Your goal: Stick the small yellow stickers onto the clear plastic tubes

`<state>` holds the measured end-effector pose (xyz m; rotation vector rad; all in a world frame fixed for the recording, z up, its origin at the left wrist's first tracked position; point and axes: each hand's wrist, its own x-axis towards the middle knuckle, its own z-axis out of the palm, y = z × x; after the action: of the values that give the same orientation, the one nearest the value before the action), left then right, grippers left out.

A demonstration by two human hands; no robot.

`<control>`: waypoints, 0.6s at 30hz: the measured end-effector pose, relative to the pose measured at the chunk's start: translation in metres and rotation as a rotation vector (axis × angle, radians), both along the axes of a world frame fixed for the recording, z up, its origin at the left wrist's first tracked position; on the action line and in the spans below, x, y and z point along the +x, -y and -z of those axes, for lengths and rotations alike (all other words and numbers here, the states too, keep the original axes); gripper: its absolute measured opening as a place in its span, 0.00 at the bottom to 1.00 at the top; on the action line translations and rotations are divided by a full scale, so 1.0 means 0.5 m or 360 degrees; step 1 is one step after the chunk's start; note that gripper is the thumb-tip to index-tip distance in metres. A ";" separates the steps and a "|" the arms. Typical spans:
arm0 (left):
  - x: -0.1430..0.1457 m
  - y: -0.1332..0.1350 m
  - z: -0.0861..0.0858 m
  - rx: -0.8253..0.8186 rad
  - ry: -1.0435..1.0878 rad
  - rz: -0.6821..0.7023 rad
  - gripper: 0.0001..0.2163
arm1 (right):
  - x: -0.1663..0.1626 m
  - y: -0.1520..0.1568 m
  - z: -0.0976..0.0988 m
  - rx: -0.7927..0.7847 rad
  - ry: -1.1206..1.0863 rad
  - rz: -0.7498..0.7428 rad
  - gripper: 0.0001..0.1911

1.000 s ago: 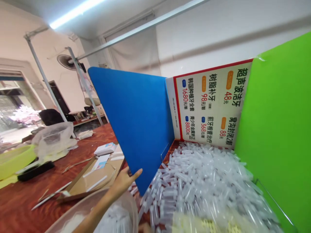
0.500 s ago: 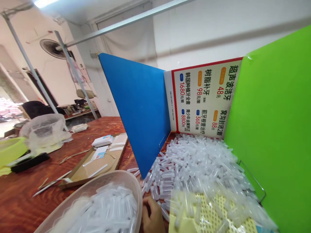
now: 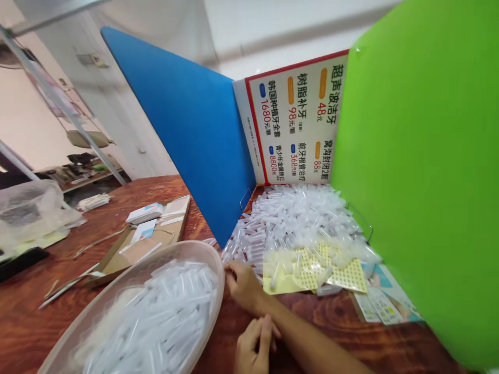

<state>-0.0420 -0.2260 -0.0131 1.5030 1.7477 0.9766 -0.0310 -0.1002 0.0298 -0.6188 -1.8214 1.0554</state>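
Note:
A heap of small clear plastic tubes [image 3: 296, 218] lies on the wooden table [image 3: 335, 322] between a blue divider [image 3: 195, 124] and a green divider [image 3: 421, 171]. A yellow perforated sheet [image 3: 312, 267] lies at the heap's front edge. A large translucent bowl [image 3: 210, 254] at the lower left holds many of the same tubes. My right hand [image 3: 241, 283] reaches across from the lower right, its fingers curled at the gap between the bowl's rim and the heap; what they hold is hidden. My left hand [image 3: 253, 348] rests low by the right wrist, fingers laid out, holding nothing.
A printed price board [image 3: 296, 119] closes the back of the bay. Leaflets [image 3: 385, 304] lie by the green divider. To the left are a flat cardboard tray [image 3: 136, 249] with small cards, thin strips, a clear plastic bag [image 3: 27, 208] and metal frame poles [image 3: 58, 98].
The view has tipped down and right. My left hand has left the blue divider's edge and sits low by the bowl. My right hand now reaches to the edge of the tube heap.

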 end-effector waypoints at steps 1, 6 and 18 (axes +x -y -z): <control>0.004 -0.007 -0.006 0.0106 -0.0053 -0.0006 0.25 | 0.015 -0.012 -0.014 0.0065 0.0015 -0.0033 0.14; 0.033 -0.061 -0.053 0.0490 -0.0511 0.0255 0.12 | 0.151 -0.083 -0.074 0.0290 0.0257 0.0395 0.15; 0.070 -0.240 -0.003 0.0759 -0.1166 0.0616 0.06 | 0.409 -0.108 0.031 0.0422 0.0668 0.0932 0.15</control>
<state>-0.0069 -0.1062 -0.0117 2.6431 1.6136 0.7033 0.1737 -0.0461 0.0141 -1.1807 -1.9041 0.2990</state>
